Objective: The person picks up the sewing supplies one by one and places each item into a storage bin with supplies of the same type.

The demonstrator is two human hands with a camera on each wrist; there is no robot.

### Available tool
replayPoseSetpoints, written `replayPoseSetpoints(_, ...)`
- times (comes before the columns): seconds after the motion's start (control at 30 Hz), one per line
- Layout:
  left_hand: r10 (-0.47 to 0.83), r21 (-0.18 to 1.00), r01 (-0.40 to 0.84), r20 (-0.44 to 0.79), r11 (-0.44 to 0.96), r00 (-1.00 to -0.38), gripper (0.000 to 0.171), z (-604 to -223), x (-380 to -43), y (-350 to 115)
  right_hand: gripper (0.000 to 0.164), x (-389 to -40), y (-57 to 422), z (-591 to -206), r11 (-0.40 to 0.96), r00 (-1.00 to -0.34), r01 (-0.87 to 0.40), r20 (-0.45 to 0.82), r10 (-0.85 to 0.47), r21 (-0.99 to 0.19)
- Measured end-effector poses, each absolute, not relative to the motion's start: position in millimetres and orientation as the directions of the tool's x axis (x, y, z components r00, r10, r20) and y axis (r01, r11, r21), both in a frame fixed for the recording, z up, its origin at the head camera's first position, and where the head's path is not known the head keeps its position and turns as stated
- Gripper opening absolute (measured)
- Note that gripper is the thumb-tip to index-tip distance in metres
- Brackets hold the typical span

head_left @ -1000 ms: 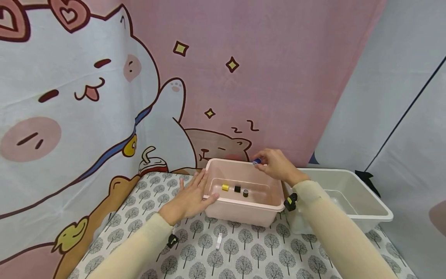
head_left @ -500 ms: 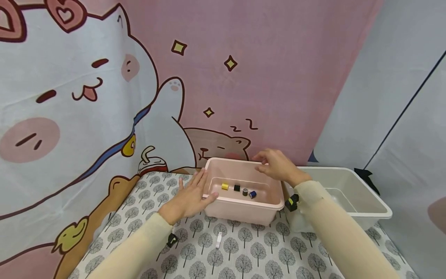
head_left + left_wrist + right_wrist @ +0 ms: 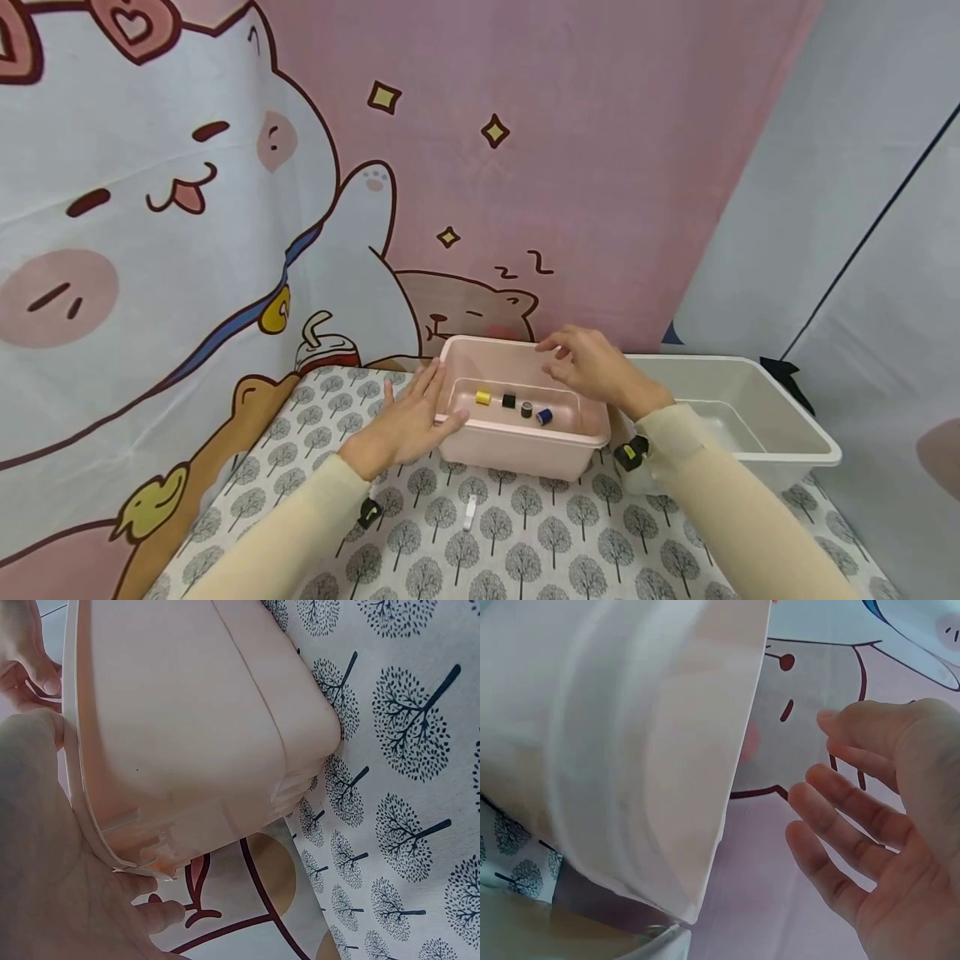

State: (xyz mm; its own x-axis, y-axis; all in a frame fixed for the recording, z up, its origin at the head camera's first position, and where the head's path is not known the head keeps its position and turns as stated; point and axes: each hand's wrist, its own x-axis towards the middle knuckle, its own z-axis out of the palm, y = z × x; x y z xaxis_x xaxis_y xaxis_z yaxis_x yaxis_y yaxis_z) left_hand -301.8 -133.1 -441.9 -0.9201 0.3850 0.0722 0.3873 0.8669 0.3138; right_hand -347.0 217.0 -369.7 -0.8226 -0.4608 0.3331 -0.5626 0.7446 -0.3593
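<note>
My left hand (image 3: pixel 408 423) rests on the left rim of a pink plastic bin (image 3: pixel 517 452), its fingers straight; the left wrist view shows the palm against the rim. Over the bin's right back part my right hand (image 3: pixel 592 364) hovers with loosely bent fingers, and the right wrist view shows nothing between them. On the bin's floor lie small thread spools: a yellow spool (image 3: pixel 483 398), a black spool (image 3: pixel 509 401), a grey-and-dark spool (image 3: pixel 527 410) and a blue spool (image 3: pixel 543 417), in a row running to the right.
A larger off-white bin (image 3: pixel 787 458) stands right of the pink one, partly behind my right forearm. A small white strip-like object (image 3: pixel 470 512) lies on the tree-print tablecloth (image 3: pixel 555 542) in front. A cartoon-print curtain (image 3: pixel 600 167) hangs close behind the bins.
My right hand has let go of the blue spool, which now lies on the pink bin's floor beside the grey one. The left hand has stayed on the rim.
</note>
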Motion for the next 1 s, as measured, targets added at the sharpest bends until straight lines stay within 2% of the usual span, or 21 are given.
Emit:
replayPoseSetpoints(0.47,0.383,0.314,0.387,0.076,0.867,-0.92,0.111,-442,-302,-134,0.031,-314,206,-381,0.703,-0.765,-0.638,0.371,-0.527,-0.316)
replayPoseSetpoints(0.7,0.385,0.31,0.388,0.073,0.868,-0.92,0.111,-442,-301,-133,0.024,-304,199,-391,0.674,-0.718,-0.683,0.432,-0.546,-0.282)
replayPoseSetpoints(1.0,0.386,0.316,0.387,0.07,0.866,-0.92,0.111,-441,-301,-133,0.025,-285,194,-401,0.652,-0.691,-0.709,0.453,-0.563,-0.27)
